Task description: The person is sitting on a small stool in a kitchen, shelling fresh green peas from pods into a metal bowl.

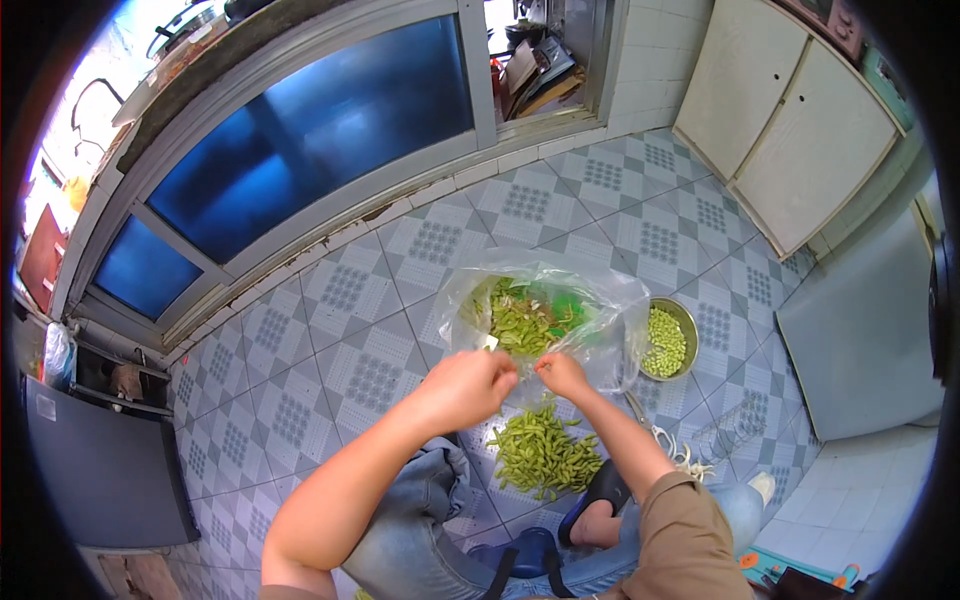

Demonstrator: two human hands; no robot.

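Observation:
A clear plastic bag (pixel 615 292) lies opened on the floor before me, holding empty-looking green bean pods (pixel 517 322). Over its near edge hovers my left hand (pixel 472 382), fingers curled and slightly blurred. Close to its right, my right hand (pixel 562 375) has thumb and fingertips brought together. Whether either hand pinches a pod is too small to tell. Nearer my feet, whole green soybean pods (pixel 547 454) are heaped on the floor. A round metal bowl (pixel 694 349) stands right of the bag, with shelled green beans (pixel 664 341) in it.
Several white-rooted vegetable stalks (pixel 686 454) lie by my right forearm. Patterned tiles (pixel 345 360) cover the floor. A glazed partition (pixel 322 127) runs along the far side, and a white cabinet (pixel 810 135) stands far right. A grey appliance (pixel 862 322) is at the right.

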